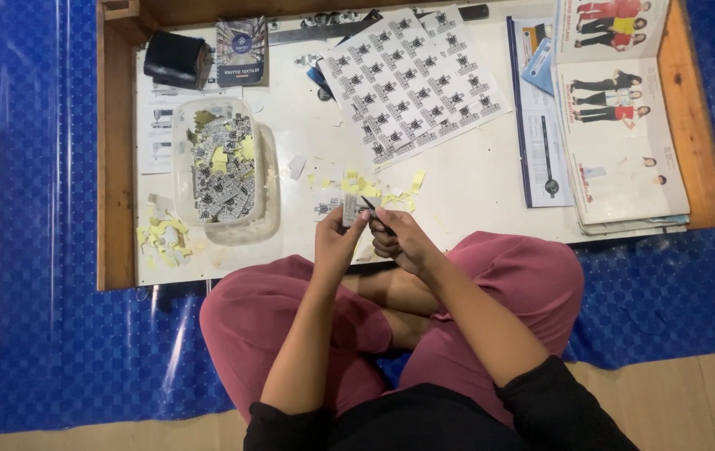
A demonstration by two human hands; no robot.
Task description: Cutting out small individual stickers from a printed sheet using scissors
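I sit cross-legged at a low white table (474, 179). My left hand (338, 240) pinches a small printed paper label (350, 210) at the table's front edge. My right hand (396, 238) grips a pair of small scissors (371, 208), whose dark blades touch the label's right side. Yellow and white paper scraps (374, 189) lie just beyond both hands. A large sheet of printed labels (414, 79) lies further back, tilted.
A clear plastic tub (222, 163) full of cut labels stands left, with more yellow scraps (163, 240) beside it. A black roll (177, 58) and a small booklet (240, 52) sit at the back left. Open catalogues (616, 125) lie right. A blue mat (32, 209) covers the floor.
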